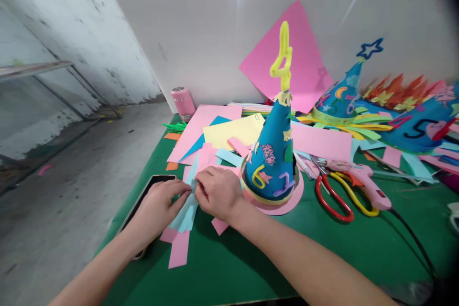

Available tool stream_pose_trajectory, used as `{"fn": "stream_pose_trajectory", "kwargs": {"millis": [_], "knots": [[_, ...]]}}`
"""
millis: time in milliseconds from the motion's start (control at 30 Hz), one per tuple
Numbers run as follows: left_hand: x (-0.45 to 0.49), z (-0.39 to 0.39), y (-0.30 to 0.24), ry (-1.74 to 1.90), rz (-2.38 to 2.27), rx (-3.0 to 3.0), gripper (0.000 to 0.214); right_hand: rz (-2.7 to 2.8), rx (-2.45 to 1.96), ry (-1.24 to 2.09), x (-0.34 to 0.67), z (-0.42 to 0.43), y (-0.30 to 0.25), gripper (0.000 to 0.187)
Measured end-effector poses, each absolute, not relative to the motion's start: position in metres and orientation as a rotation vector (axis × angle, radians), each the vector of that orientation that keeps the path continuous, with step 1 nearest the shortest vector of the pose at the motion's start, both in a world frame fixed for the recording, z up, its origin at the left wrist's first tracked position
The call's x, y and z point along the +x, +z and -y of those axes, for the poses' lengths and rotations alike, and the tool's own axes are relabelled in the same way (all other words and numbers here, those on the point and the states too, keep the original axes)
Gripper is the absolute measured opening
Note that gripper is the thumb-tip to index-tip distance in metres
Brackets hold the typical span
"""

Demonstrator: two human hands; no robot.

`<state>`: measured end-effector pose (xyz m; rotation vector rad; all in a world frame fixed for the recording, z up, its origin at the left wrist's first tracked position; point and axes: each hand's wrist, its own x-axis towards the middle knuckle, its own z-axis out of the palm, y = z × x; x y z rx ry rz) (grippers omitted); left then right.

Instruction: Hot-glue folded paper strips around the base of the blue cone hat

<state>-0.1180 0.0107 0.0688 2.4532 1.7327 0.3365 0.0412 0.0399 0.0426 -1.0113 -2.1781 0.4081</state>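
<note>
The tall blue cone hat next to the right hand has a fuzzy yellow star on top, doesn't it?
Not a star: the head view shows a fuzzy yellow number 4 on top. The tall blue cone hat is indeed next to the right hand.

Both bare hands, seen from above, placed relative to the blue cone hat [269,153]. The left hand [165,202], well to the hat's left, is palm-down, with thumb and forefinger extended toward the right hand and their tips brought together. The right hand [218,192], just left of the hat, is curled, fingers folded inward, its tips meeting the left's closely. The left forearm [111,257] slants up toward the hat; the right forearm [294,254] crosses before its base.
</note>
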Motion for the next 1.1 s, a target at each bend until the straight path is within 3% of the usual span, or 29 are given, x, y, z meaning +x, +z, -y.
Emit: {"fn": "stream_pose_trajectory", "kwargs": {"millis": [233, 467, 700, 833, 1000, 1100], "knots": [[-0.128, -0.005, 0.048, 0.206, -1.716, 2.656, 0.027, 2.065, -0.921, 0.411, 0.055, -0.031, 0.067, 0.024], [-0.127, 0.007, 0.038, -0.067, -1.720, 2.805, 0.028, 1.549, -0.740, 0.683, 0.067, -0.030, 0.095, 0.019], [-0.131, 0.018, 0.046, 0.128, -1.764, 2.647, 0.029, 1.302, -0.714, 0.832, 0.072, -0.047, 0.103, 0.013], [-0.120, 0.026, 0.064, 0.574, -1.788, 2.168, 0.025, 1.358, -0.676, 0.736, 0.076, -0.040, 0.106, 0.014], [-0.093, 0.027, 0.085, 1.121, -1.257, 0.933, 0.051, 1.874, -0.376, 0.481, 0.091, -0.002, 0.094, 0.021], [-0.076, 0.021, 0.086, 1.211, -1.157, 0.601, 0.039, 2.168, -0.337, 0.282, 0.104, 0.024, 0.074, 0.017]]}}
